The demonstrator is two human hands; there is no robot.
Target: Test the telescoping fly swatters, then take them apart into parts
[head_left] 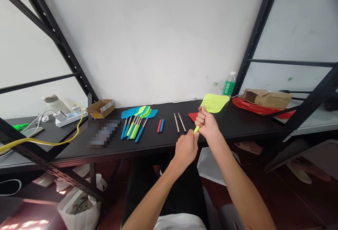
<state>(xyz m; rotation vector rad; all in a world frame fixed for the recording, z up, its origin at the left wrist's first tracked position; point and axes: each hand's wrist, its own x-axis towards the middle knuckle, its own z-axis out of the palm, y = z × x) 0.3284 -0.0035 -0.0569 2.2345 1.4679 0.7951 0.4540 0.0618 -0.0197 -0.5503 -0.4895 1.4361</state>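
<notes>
Where the black tabletop [163, 141] runs right of centre in the frame, two bare hands grip a yellow-green swatter [215, 102], its broad, thin head tilted up toward the centre right and pierced by a fine grid of holes. The right hand [206, 121] is closed in a fist just below that head, fingers curled and pressed together. The left hand [187, 145], lower and nearer the centre, also has its fingers folded in, wrapped about the handle's end; a short stretch of smooth yellow-green handle shows between the two fists. Behind the right hand, a flat red piece [193, 116] lies partly hidden.

In the middle of the frame, two slim, straight rods [177, 123] with a dull metallic look lie side by side, tips narrowed. Just left of them, a red handle [159, 126] and a blue handle [162, 125] rest together, both rounded and smooth. Left of centre, blue and green swatters [139, 134] overlap in a fan, flat heads uppermost, grips toward the front edge. An open cardboard box [100, 108] sits at the left, a clear plastic bottle [229, 84] with a green label at the right, and crinkled red plastic [245, 107] beneath a brown carton [273, 99] farther right.
</notes>
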